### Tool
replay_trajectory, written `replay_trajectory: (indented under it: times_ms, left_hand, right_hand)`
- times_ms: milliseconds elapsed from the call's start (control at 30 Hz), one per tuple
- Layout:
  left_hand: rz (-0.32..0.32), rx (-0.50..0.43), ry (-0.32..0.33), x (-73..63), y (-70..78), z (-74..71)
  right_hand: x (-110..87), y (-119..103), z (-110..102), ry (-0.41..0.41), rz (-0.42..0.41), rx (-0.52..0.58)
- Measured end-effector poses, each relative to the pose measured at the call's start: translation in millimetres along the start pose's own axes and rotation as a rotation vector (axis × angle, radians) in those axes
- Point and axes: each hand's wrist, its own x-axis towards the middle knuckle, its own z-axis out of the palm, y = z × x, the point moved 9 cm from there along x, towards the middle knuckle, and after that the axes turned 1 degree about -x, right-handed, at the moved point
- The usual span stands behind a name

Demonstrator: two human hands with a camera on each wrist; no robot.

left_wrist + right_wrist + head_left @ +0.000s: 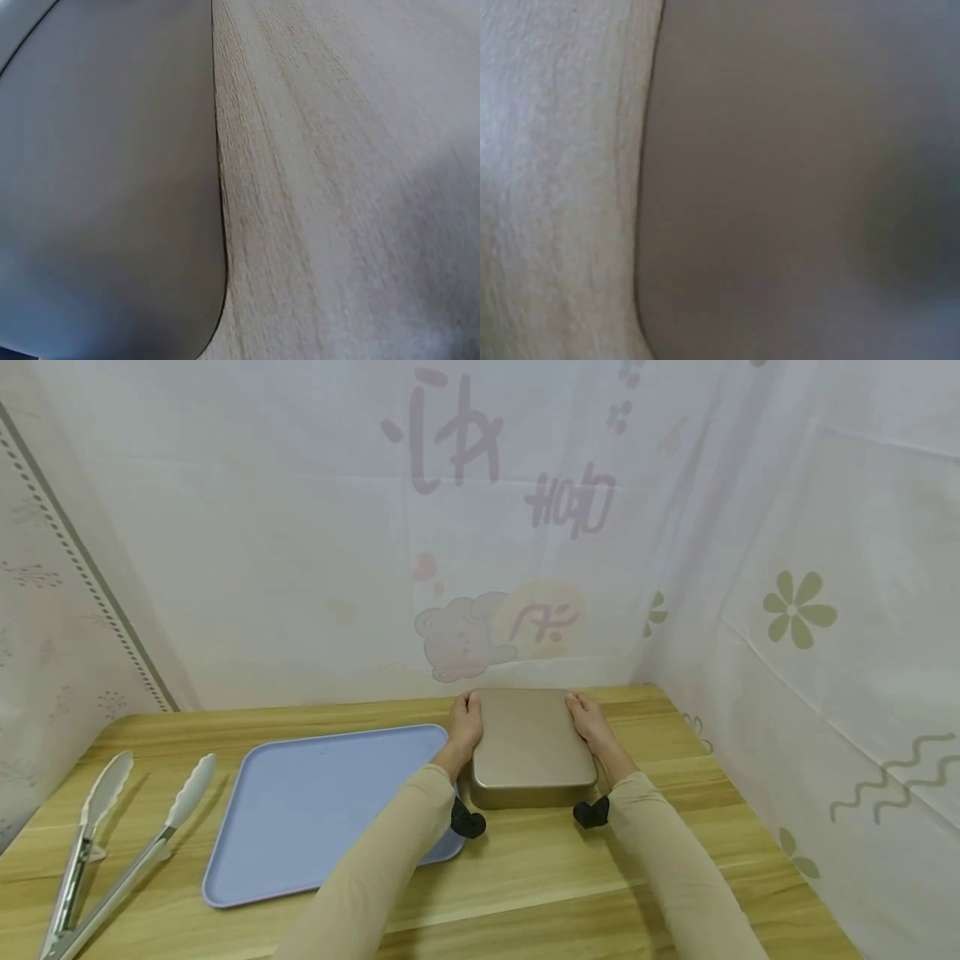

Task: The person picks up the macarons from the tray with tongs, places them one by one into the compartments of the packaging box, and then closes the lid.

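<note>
A gold-brown rectangular baking pan [532,743] with rounded corners lies flat face up on the wooden table, toward its back edge. My left hand [465,724] grips its left side near the far corner, and my right hand [590,720] holds the opposite side at about the same depth. Most fingers are hidden along the pan's sides. Close up in the left wrist view, the smooth pan wall [112,180] meets the wood grain. The right wrist view shows the pan's other side [750,180], blurred, against the table.
Left of the pan lies a blue tray [322,810], partly behind my left forearm. Metal tongs [112,877] with pale scalloped tips rest spread apart at the far left. Printed white cloth [300,568] hangs behind the table [525,893] and along both sides.
</note>
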Motion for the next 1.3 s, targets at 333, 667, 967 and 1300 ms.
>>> replay_trajectory:
  times_ms: [333, 667, 967, 1300]
  left_hand:
    - [-0.02, -0.035, -0.001, -0.9, -3.2, 0.4]
    - [-0.019, 0.001, 0.037, -1.6, -4.5, -2.9]
    - [-0.018, 0.014, 0.032, -2.7, -1.8, -3.1]
    - [-0.023, 0.01, 0.033, -3.5, -5.0, -3.9]
  right_hand:
    - [2.1, 1.2, -5.0, 0.077, -0.043, -0.009]
    - [0.8, -0.2, -8.7, 0.153, -0.063, -0.058]
    - [2.9, -0.2, -12.2, 0.169, -0.049, -0.077]
    - [-1.2, 1.2, -12.2, 0.169, -0.037, -0.057]
